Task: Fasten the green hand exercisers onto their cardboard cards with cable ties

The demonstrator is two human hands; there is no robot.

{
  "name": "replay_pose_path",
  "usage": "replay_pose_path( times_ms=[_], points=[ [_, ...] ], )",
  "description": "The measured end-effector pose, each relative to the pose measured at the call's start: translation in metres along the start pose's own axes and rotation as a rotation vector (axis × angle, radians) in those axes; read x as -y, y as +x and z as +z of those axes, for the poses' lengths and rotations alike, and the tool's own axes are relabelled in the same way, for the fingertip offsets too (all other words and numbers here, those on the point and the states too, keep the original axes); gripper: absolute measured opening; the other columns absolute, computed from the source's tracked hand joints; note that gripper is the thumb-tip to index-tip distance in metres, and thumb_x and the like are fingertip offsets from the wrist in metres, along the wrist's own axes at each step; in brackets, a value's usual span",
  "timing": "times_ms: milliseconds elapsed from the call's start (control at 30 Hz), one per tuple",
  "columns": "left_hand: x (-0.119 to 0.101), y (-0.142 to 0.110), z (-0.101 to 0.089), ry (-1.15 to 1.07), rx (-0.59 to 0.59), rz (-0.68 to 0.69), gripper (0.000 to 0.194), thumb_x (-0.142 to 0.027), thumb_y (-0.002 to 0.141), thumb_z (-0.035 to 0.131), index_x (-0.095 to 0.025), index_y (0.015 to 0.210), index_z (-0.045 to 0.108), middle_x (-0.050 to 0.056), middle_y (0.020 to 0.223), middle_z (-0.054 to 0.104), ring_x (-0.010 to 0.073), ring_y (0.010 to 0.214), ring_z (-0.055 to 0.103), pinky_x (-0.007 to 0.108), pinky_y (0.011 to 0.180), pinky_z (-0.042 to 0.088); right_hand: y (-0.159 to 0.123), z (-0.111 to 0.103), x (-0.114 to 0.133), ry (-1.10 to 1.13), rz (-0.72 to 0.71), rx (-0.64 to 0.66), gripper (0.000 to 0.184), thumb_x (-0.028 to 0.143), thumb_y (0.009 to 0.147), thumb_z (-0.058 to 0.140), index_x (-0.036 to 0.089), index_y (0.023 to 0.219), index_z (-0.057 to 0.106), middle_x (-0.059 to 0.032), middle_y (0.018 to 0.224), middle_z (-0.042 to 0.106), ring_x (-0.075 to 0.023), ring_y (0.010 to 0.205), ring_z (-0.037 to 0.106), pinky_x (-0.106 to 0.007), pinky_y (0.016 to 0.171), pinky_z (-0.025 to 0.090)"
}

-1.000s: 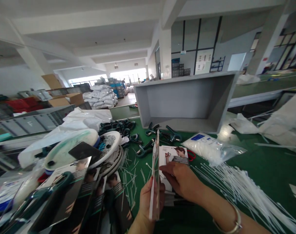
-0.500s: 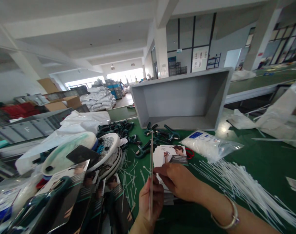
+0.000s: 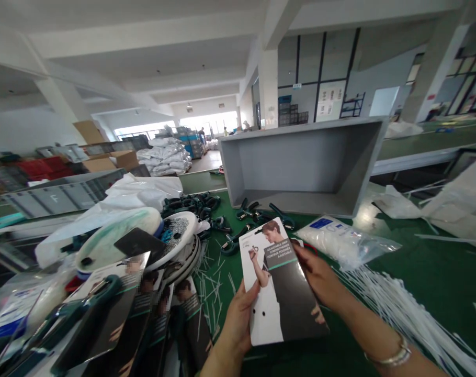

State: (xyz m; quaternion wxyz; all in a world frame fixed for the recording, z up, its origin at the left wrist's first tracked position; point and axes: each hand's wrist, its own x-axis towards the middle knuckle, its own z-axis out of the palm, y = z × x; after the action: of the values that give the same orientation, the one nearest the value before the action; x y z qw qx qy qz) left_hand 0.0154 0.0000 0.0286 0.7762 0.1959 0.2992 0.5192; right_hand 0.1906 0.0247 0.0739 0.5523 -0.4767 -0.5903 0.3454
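A printed packaging card [image 3: 279, 285], white and dark grey with "grip strengthener" lettering and two small holes, faces me at a slant. My left hand [image 3: 238, 317] is closed on its lower left edge, thumb across the front. My right hand [image 3: 318, 272] is closed at the upper right edge, some fingers hidden behind the card. Behind it, only a sliver of the card stack shows. Dark green hand grips [image 3: 232, 243] lie just beyond. On the left, more cards [image 3: 104, 314] carry grips such as this one [image 3: 104, 290].
A grey crate [image 3: 301, 162] stands on its side at the back. White cable ties [image 3: 403, 309] spread at the right beside a clear bag [image 3: 340, 241]; loose ties [image 3: 212, 298] lie left of centre. Round tubs [image 3: 179, 230] and piled grips [image 3: 193, 204] stand at the left.
The card was edge-on and upright in my left hand; now its printed front faces me. My right hand has moved right, from above the stack to the card's right edge.
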Motion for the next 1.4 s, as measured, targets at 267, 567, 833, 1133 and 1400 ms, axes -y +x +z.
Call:
replay_pose_path(
  times_ms=[267, 567, 833, 1133, 1400],
  points=[
    [-0.002, 0.001, 0.019, 0.136, 0.019, 0.090, 0.067, -0.026, 0.065, 0.073, -0.020, 0.125, 0.045, 0.007, 0.090, 0.069, 0.0227, 0.074, 0.065, 0.031, 0.068, 0.046, 0.012, -0.002, 0.018, -0.859, -0.557, 0.292, 0.014, 0.026, 0.081, 0.054, 0.021, 0.085, 0.066, -0.0074, 0.092, 0.064, -0.0245, 0.091, 0.055, -0.042, 0.079, 0.042],
    [-0.014, 0.040, 0.003, 0.424, -0.104, 0.126, 0.070, -0.026, 0.056, 0.076, -0.018, 0.119, 0.045, 0.006, 0.087, 0.067, 0.0215, 0.073, 0.063, 0.033, 0.070, 0.047, 0.043, 0.008, -0.024, -0.637, -0.458, 0.152, 0.032, 0.037, 0.083, 0.050, 0.017, 0.107, 0.058, -0.0097, 0.107, 0.062, -0.0208, 0.094, 0.058, -0.034, 0.080, 0.046],
    [-0.036, 0.072, -0.046, 1.289, -0.412, 0.346, 0.057, -0.041, 0.062, 0.068, -0.012, 0.111, 0.057, 0.016, 0.114, 0.055, 0.0305, 0.108, 0.049, 0.039, 0.092, 0.035, 0.030, -0.078, -0.084, -1.197, -0.044, 0.228, 0.024, 0.026, 0.079, 0.048, 0.016, 0.091, 0.066, -0.0108, 0.093, 0.067, -0.0244, 0.087, 0.061, -0.035, 0.077, 0.045],
    [-0.025, 0.054, -0.052, 1.258, -0.301, 0.299, 0.057, -0.038, 0.061, 0.070, -0.019, 0.113, 0.055, 0.008, 0.101, 0.062, 0.0188, 0.078, 0.058, 0.026, 0.066, 0.042, 0.008, -0.066, -0.084, -1.445, -0.005, 0.413, 0.024, 0.013, 0.079, 0.042, 0.014, 0.078, 0.066, -0.0132, 0.082, 0.066, -0.0268, 0.081, 0.061, -0.033, 0.066, 0.041],
    [-0.026, 0.024, -0.050, 1.132, -0.255, 0.181, 0.036, -0.032, 0.055, 0.073, -0.017, 0.082, 0.053, -0.003, 0.064, 0.055, 0.0100, 0.054, 0.050, 0.020, 0.049, 0.035, 0.032, -0.090, -0.065, -1.016, 0.135, 0.063, 0.023, 0.033, 0.081, 0.043, 0.019, 0.076, 0.060, -0.0062, 0.074, 0.068, -0.0207, 0.069, 0.062, -0.029, 0.062, 0.043]
  ],
)
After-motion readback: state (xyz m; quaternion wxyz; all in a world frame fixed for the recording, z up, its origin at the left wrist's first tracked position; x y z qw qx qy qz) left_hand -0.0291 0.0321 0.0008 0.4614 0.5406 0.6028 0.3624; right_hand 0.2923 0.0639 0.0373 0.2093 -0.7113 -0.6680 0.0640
